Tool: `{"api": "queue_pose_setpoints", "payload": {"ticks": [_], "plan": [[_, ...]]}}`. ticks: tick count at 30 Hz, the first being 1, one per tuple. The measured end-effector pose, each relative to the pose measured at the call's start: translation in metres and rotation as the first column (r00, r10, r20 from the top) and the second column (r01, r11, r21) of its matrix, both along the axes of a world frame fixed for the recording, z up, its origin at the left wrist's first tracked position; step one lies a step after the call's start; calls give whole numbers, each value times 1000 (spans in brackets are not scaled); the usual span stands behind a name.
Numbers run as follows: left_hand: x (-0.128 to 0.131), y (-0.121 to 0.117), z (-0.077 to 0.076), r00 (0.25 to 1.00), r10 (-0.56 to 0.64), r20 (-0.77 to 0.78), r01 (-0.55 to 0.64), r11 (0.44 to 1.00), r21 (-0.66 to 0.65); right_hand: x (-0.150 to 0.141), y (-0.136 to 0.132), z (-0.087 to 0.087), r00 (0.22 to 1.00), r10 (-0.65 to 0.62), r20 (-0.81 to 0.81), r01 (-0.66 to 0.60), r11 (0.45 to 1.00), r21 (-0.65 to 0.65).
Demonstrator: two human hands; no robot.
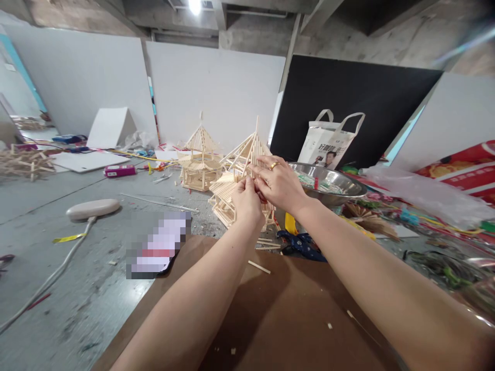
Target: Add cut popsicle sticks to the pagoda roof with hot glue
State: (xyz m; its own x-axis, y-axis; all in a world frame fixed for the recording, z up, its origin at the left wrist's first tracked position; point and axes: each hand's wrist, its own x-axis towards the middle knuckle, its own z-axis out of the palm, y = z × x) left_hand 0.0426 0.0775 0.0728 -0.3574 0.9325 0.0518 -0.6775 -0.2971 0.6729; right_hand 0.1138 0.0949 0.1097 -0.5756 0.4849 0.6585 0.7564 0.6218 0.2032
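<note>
A model pavilion of thin wooden sticks [222,202] stands in front of me, with a pointed upper roof and a wider tier below. My left hand [247,200] is at its near side, thumb and fingertips pinched together at the roof; whatever lies between them is hidden. From the right, my right hand [279,181], with a gold ring, lays its fingers over the upper roof sticks and grips there, its thumb partly hidden. A second wooden pavilion model [201,172] stands behind to the left.
Right of the model is a metal bowl [340,188], with dark blue pliers [305,246] before it. A phone [162,245] lies left of my forearm. Further left are a white corded device [93,208] and a magenta box [119,170]. Loose sticks [259,267] lie on brown board [278,314].
</note>
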Motion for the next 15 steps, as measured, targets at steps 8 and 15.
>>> {"api": "queue_pose_setpoints", "payload": {"ticks": [8,15], "plan": [[0,0,-1,1000,-2,-5,2,1000,13,-1,-3,2,998,11,56,-12,1000,21],[0,1,-1,997,30,-65,-32,999,-34,0,-4,4,991,-13,136,6,999,51]]}}
